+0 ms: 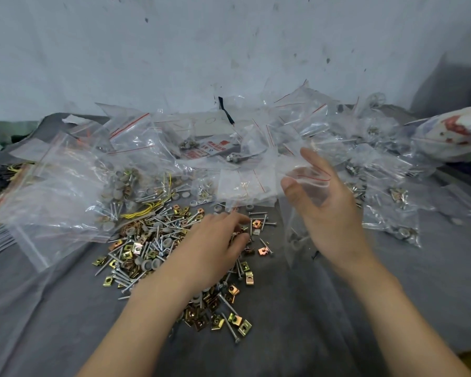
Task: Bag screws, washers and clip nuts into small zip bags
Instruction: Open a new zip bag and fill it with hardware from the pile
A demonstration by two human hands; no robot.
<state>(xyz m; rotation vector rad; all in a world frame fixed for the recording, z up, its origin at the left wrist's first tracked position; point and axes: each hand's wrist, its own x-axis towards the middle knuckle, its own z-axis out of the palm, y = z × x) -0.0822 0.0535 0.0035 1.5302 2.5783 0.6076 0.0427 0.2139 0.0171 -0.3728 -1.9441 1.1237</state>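
Nearest, on the grey-clothed bench (pixel 392 281), lies a loose heap of screws (pixel 229 327), brassy clip nuts (pixel 244 326) and grey washers (pixel 147 265), running from between the forearms up toward the left. The left hand (pixel 218 240) rests palm down on the far part of that heap, its fingers (pixel 241 221) bent with the tips among the clip nuts; whether they have hold of a piece cannot be told. Just right of it and higher, the right hand (pixel 329 210) is raised off the bench, thumb and curved fingers loosely holding the top of a small clear bag (pixel 307 183) with a red zip line; the bag hangs down toward the bench. Beyond the hands, filled bags (pixel 392 191) are heaped to the right, and large clear bags (pixel 52 191) slump on the left, beside yellow wires (pixel 144 208). A stained pale wall (pixel 229 36) stands behind.
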